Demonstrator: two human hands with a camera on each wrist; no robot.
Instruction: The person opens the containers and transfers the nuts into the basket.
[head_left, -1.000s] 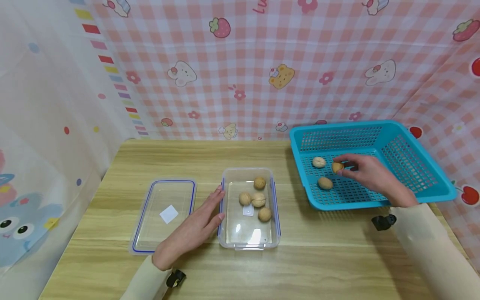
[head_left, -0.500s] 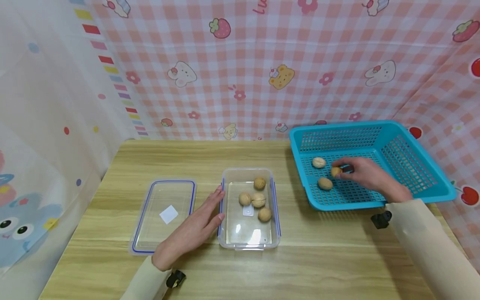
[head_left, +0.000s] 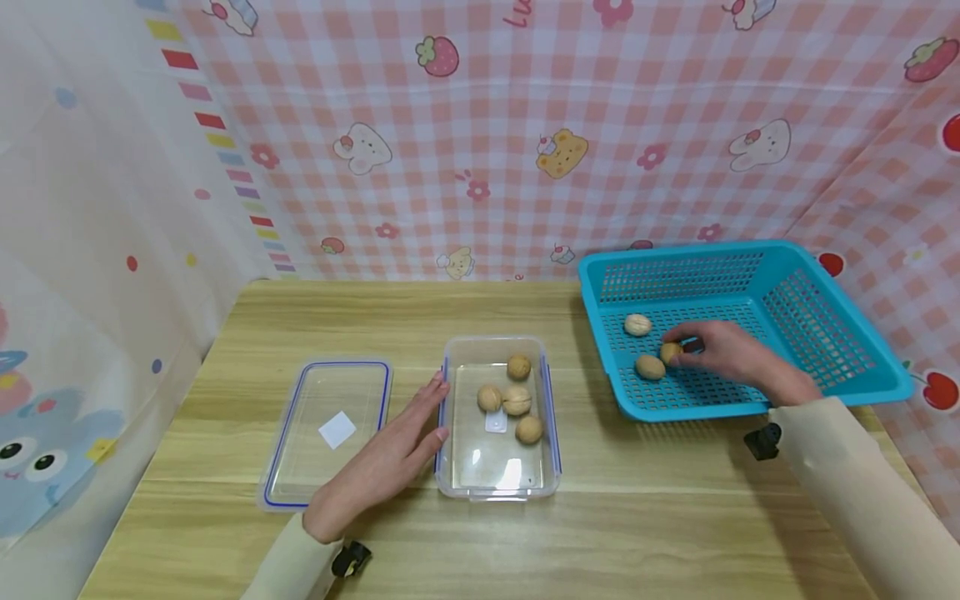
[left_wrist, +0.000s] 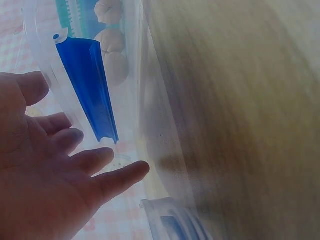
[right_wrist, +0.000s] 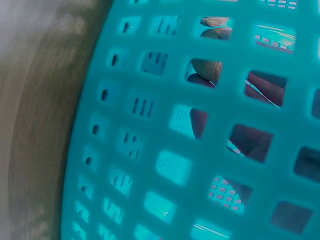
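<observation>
Inside the turquoise basket point(head_left: 690, 412), my right hand point(head_left: 723, 352) pinches a walnut point(head_left: 669, 353) between thumb and fingers, low over the basket floor. A second walnut point(head_left: 650, 367) lies right beside it, and a paler walnut point(head_left: 637, 325) sits farther back. In the right wrist view, the perforated basket wall point(right_wrist: 175, 137) hides most of that hand. My left hand point(head_left: 382, 467) has its fingers extended, tips at the left side of a clear plastic food container point(head_left: 480, 467). Several walnuts point(head_left: 529, 430) lie in this container. The left wrist view shows its blue clasp point(left_wrist: 87, 82) hanging down beside my fingers.
The container's clear lid point(head_left: 300, 467), with a blue seal and a white square label point(head_left: 337, 429), lies flat on the wooden table point(head_left: 645, 533), partly beneath the left forearm. A pink checked cloth point(head_left: 480, 125) hangs behind the table.
The right hand has brought its walnut a little toward the person and slightly left, close beside the nearer walnut in the basket. The left hand has stayed in place.
</observation>
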